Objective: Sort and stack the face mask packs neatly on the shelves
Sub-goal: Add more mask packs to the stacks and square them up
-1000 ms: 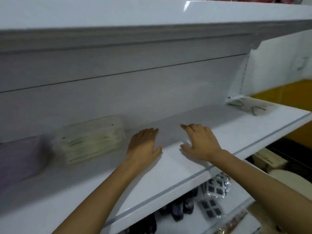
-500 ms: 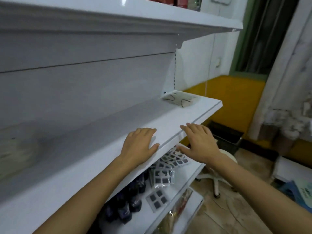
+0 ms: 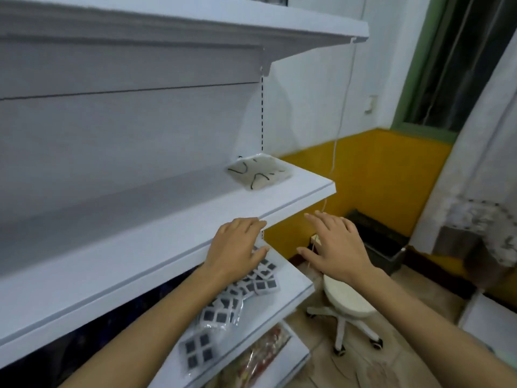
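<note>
Mask pack (image 3: 258,175) is lying mid-frame on the shelf (image 3: 156,247) while both hands, left (image 3: 235,249) and right (image 3: 334,247), are hovering lower centre, fingers spread, holding nothing

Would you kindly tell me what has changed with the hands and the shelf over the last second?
Both hands slid rightward off the shelf: the left hand now sits at its front edge and the right hand hangs past its end. Neither took hold of anything. The clear mask pack at the shelf's right end stayed put.
</note>
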The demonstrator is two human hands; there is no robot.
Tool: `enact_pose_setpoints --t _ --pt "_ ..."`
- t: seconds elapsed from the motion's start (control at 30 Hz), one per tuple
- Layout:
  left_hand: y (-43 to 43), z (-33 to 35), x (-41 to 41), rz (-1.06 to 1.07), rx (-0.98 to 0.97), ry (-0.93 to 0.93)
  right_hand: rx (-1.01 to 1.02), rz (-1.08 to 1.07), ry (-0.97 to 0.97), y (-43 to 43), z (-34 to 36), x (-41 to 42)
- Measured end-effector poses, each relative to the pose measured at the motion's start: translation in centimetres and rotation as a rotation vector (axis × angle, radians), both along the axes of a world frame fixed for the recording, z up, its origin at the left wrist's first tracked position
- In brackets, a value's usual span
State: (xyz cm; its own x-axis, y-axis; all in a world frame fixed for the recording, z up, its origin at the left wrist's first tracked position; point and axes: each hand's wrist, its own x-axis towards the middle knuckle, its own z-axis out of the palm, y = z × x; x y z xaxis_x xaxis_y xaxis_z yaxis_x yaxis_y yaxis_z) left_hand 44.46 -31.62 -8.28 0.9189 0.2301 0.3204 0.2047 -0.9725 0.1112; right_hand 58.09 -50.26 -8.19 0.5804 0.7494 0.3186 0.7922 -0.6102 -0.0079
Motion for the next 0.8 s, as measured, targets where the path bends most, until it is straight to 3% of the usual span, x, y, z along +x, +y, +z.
enact_pose_setpoints --t 0.27,0.47,0.6,0.73,0.8 --pt "3.5 2.2 5.8 0.108 0.001 -0.077 0.107 0.099 0.064 4.1 -1.0 5.8" --pt "8.7 2.3 14.7 0.193 -0.07 -0.109 0.13 0.123 0.109 9.0 -0.8 11.2" --pt "12.2 -0.2 20.8 0.278 -0.176 0.086 0.138 0.175 0.073 12.3 -0.1 15.7" --pt "13.6 -1.3 21.9 0.26 -0.2 0.171 0.367 0.09 0.41 16.3 -0.1 18.6" --pt "13.1 -1.0 21.6 0.257 -0.209 0.181 0.391 -0.001 0.478 18.7 0.0 19.8"
